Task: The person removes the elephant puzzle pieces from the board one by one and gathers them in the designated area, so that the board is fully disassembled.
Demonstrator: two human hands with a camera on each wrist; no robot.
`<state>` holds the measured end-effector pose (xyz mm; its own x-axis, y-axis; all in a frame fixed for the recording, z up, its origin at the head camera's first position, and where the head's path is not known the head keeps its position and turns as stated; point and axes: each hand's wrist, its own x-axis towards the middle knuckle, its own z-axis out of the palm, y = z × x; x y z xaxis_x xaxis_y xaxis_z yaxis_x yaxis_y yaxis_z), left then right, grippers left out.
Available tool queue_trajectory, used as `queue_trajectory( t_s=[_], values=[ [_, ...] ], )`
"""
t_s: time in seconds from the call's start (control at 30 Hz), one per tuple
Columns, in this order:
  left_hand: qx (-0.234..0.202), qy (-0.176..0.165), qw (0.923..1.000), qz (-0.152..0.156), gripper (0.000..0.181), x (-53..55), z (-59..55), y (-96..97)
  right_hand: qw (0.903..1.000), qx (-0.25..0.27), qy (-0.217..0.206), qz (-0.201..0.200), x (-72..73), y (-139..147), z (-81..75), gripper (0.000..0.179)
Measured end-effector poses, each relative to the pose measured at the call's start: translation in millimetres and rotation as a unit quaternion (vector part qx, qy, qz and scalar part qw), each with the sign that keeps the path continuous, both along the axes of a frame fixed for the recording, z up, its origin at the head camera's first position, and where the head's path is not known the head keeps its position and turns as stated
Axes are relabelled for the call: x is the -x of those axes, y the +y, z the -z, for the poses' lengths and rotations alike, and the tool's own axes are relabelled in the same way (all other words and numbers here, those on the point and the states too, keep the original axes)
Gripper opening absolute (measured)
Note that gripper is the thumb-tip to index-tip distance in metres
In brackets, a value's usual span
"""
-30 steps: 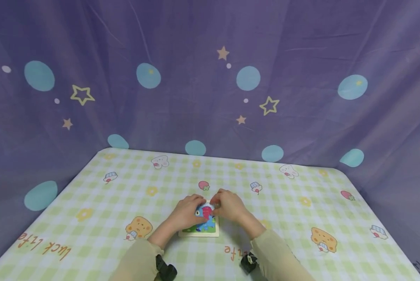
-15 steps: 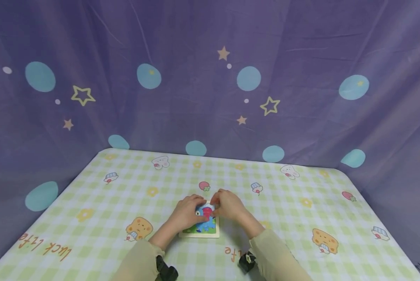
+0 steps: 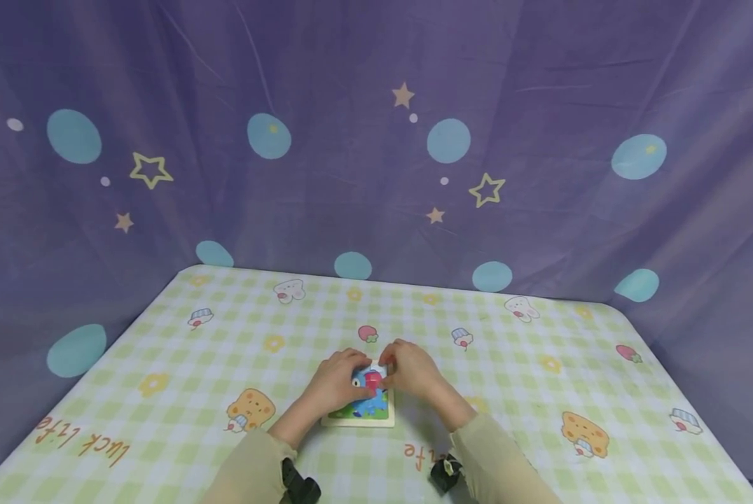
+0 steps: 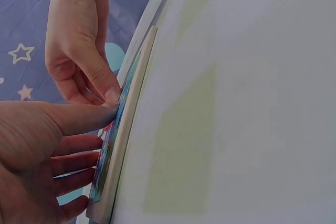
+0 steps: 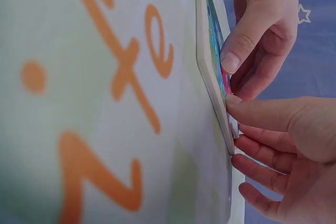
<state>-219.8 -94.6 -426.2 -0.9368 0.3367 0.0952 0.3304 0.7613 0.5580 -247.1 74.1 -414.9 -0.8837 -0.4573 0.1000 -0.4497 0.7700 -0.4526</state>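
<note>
A small wooden jigsaw puzzle (image 3: 366, 420) lies flat on the table, showing a blue cartoon animal with a red patch on green ground. My left hand (image 3: 335, 381) grips it from the left, thumb across the picture and fingers along the left and far edges. At the far right corner my right hand (image 3: 414, 367) has its thumb and fingertips close together, pinching a puzzle piece (image 5: 234, 128) whose pale edge shows in the right wrist view. In the left wrist view the right thumb nearly meets the left thumb (image 4: 89, 116). The hands hide much of the picture.
A green-and-white checked tablecloth (image 3: 275, 378) with printed cookies, flowers and lettering covers the table. Behind it hangs a purple curtain (image 3: 363, 175) with stars and blue dots. Dark straps (image 3: 300, 483) are worn at both wrists.
The hands and puzzle keep almost the same place throughout. The right fingers shift only very slightly at the far right corner, and the head view drifts a little.
</note>
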Motion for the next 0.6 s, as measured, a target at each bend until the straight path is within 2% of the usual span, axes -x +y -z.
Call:
queue_trajectory(
  t_s=[0.3, 0.6],
  values=[
    [0.005, -0.008, 0.9999, -0.005, 0.049, -0.7, -0.8, 0.9, 0.9999, 0.01, -0.006, -0.001, -0.4, 1.2, -0.2, 0.032],
    [0.012, 0.005, 0.9999, -0.007, 0.05, -0.7, 0.3, 1.5, 0.9998, 0.017, -0.009, -0.01, 0.4, 2.9, -0.9, 0.035]
  ],
)
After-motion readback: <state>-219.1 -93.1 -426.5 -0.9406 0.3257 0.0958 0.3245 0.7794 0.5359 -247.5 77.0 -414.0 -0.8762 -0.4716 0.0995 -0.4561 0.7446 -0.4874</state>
